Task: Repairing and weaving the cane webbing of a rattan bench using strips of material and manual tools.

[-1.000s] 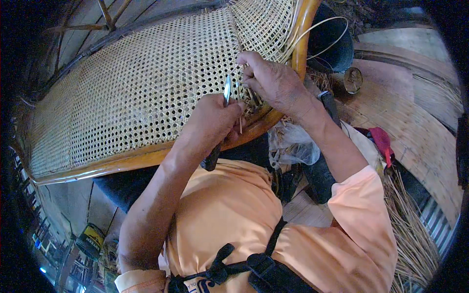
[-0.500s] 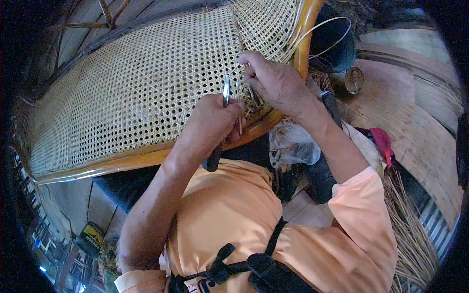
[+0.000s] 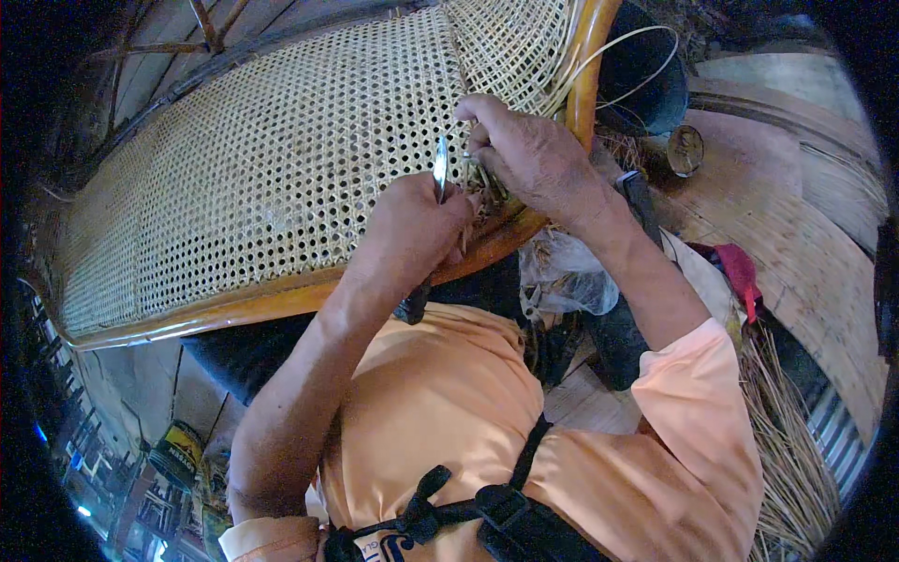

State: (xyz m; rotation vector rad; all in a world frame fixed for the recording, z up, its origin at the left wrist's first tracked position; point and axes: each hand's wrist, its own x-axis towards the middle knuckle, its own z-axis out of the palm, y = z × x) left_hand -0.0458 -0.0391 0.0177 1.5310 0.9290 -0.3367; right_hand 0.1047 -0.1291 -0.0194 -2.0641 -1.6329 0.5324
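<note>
Woven cane webbing (image 3: 272, 159) stretches across a varnished wooden frame (image 3: 234, 298), in front of my body. My left hand (image 3: 412, 220) is closed around a knife (image 3: 440, 169); its shiny blade points up past my thumb and its dark handle pokes out below my palm. Short loose cane ends (image 3: 487, 180) stick up at the frame's corner, between my two hands. Over them my right hand (image 3: 534, 155) is closed, index finger bent and thumb tucked in. What its fingertips pinch is mostly hidden, perhaps a cane strand.
Long cane strands (image 3: 646, 36) loop out over the right side of the frame, near a dark bucket (image 3: 655, 84). A small round tin (image 3: 685, 150) stands by it. A clear plastic bag (image 3: 576, 276) hangs below my right forearm. Cane bundles (image 3: 787, 450) lie at the lower right.
My left hand and the knife have shifted slightly up and to the right, closer to the loose ends. My right hand has barely moved.
</note>
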